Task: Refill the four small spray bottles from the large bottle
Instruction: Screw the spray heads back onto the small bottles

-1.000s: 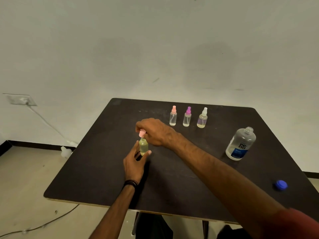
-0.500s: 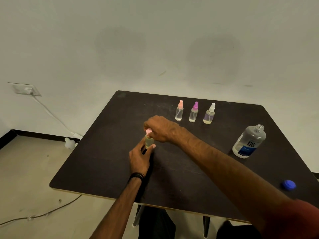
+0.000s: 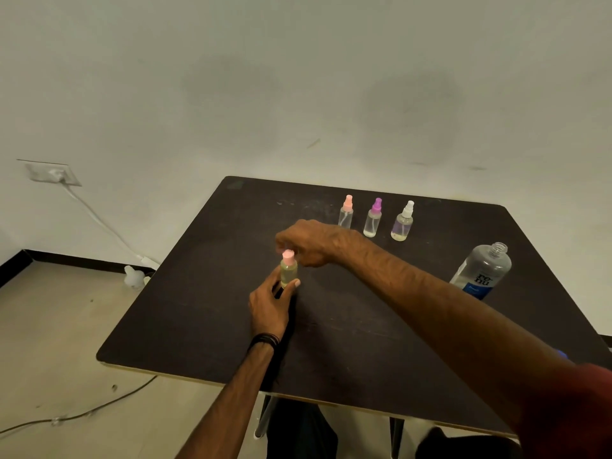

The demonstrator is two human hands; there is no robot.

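Note:
A small spray bottle (image 3: 288,271) with yellowish liquid and a pink top (image 3: 288,256) stands on the dark table (image 3: 205,293). My left hand (image 3: 270,304) grips its lower body. My right hand (image 3: 309,241) is at the pink top, fingers around it from behind. Three more small spray bottles stand in a row at the back: pink top (image 3: 346,213), purple top (image 3: 372,218), white top (image 3: 402,221). The large clear bottle (image 3: 482,271) with a blue label stands uncapped at the right.
A blue cap (image 3: 562,353) peeks out behind my right forearm near the table's right edge. A wall socket (image 3: 53,173) with a white cable is at the left. A cable lies on the floor (image 3: 76,417).
The camera view shifted slightly. My right hand stays at the pink top, which now sits down on the bottle's neck. My left hand keeps its hold on the bottle.

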